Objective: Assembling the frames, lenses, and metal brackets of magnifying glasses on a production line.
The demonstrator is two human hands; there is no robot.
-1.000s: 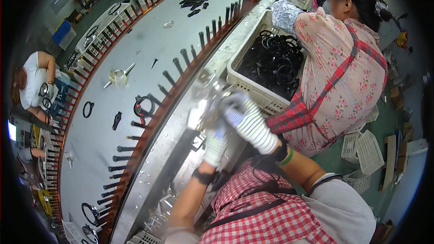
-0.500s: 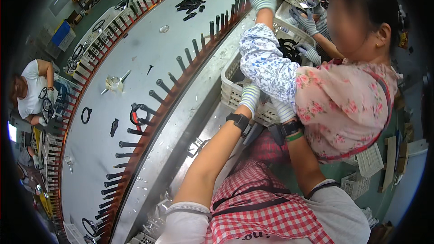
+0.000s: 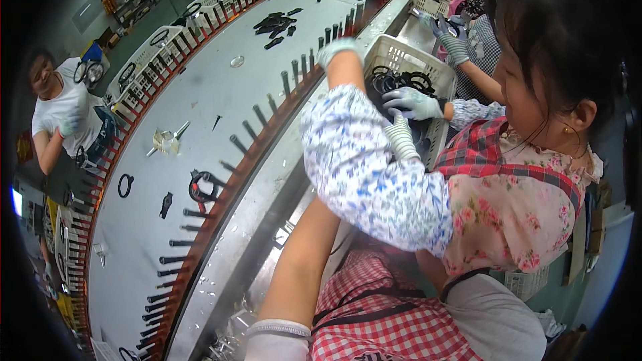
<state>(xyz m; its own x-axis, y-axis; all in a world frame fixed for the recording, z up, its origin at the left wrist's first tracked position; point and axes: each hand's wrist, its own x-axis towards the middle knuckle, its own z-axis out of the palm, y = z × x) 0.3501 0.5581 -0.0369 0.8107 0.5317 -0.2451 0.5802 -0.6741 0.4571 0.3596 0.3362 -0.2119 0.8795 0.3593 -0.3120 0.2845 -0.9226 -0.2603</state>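
Left hand: Hidden behind a co-worker's white-and-blue floral sleeve (image 3: 378, 180), its grip impossible to tell; half a second earlier its striped glove and black wristband show. The bare left forearm (image 3: 304, 254) rises from 6 o'clock.
Right hand: Apparently the right hand (image 3: 402, 138), in a white striped knit glove, sits at the basket's near side, partly covered; whether spread or pinching, one cannot tell.
Black rings: Round black parts (image 3: 401, 79) lie heaped in a white slotted plastic basket (image 3: 408, 53) toward 1 o'clock, more exposed than before.
Co-worker: A pale-gloved hand (image 3: 413, 103) rests over the rings; the floral sleeve, earlier across the basket, now crosses lower.
Far worker: Toward 9 o'clock, a white-shirted person (image 3: 67, 100), previously bent, now sits or stands straighter.
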